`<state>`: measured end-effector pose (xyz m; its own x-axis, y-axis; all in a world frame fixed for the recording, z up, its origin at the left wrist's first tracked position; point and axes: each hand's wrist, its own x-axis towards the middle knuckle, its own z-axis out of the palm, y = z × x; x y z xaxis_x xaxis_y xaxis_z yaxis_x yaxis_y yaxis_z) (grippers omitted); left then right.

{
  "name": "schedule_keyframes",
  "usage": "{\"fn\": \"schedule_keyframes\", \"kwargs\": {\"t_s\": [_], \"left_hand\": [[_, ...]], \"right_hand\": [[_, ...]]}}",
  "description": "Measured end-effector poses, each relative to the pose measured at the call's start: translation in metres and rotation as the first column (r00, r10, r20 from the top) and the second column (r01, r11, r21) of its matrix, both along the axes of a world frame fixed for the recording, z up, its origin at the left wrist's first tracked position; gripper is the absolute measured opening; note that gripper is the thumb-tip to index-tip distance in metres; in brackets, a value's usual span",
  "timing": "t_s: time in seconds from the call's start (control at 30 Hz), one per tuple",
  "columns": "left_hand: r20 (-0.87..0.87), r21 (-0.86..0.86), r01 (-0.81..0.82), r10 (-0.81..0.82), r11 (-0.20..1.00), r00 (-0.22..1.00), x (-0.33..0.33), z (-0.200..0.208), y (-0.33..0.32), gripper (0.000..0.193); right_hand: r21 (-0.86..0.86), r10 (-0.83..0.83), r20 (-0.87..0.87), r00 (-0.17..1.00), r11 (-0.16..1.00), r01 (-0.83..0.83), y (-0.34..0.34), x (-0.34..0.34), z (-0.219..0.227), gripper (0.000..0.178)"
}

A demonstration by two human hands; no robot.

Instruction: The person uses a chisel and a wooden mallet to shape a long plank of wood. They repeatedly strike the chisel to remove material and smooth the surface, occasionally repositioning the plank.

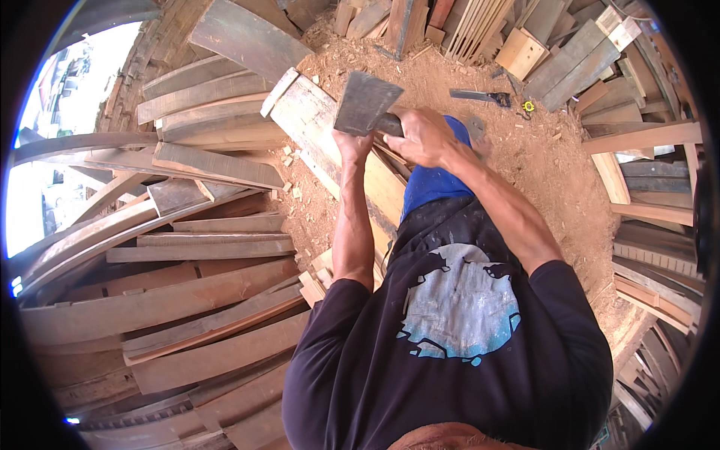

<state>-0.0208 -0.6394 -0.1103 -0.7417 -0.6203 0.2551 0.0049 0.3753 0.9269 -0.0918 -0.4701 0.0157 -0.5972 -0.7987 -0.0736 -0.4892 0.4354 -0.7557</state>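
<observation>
A hatchet-like tool with a broad, dark grey blade (367, 101) is raised in front of me, its thick dark neck running right from the blade. Around that neck my right hand (426, 136) is closed. My left hand (352, 144) is closed just under the blade's lower edge, against the tool; the blade partly hides its fingers. Below both hands lies a long pale wooden plank (307, 120), slanting from upper left toward my body. My leg in blue cloth (435, 187) is beside it.
Curved boards (210, 296) are stacked along the left. More timber (574, 64) leans at the upper right, and offcuts line the right side. On the sawdust-covered ground (540, 180) lie a handsaw (480, 96) and a yellow tape measure (528, 106).
</observation>
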Motion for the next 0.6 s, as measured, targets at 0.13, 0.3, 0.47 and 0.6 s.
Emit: {"fn": "schedule_keyframes", "kwargs": {"t_s": [0.13,0.3,0.47,0.6], "left_hand": [[-0.18,0.416,-0.113,0.203,0.902,0.962,-0.016,-0.054,-0.033,0.035],[0.047,0.313,0.025,-0.041,0.949,0.998,-0.009,-0.002,-0.025,0.03],[0.095,-0.075,0.31,-0.303,0.948,0.948,0.039,0.017,0.029,0.032],[0.081,0.218,0.062,-0.082,0.974,0.993,0.035,0.078,0.055,0.03]], "right_hand": [[-0.2,0.013,0.181,0.983,0.98,0.024,0.015,0.027,0.01,0.038],[-0.451,-0.059,0.19,0.98,0.881,0.14,0.06,0.047,-0.01,0.033],[-0.478,0.018,0.391,0.92,0.858,0.186,0.091,0.055,-0.019,0.023],[-0.496,0.009,0.204,0.979,0.863,0.096,0.102,0.054,-0.007,0.02]]}}
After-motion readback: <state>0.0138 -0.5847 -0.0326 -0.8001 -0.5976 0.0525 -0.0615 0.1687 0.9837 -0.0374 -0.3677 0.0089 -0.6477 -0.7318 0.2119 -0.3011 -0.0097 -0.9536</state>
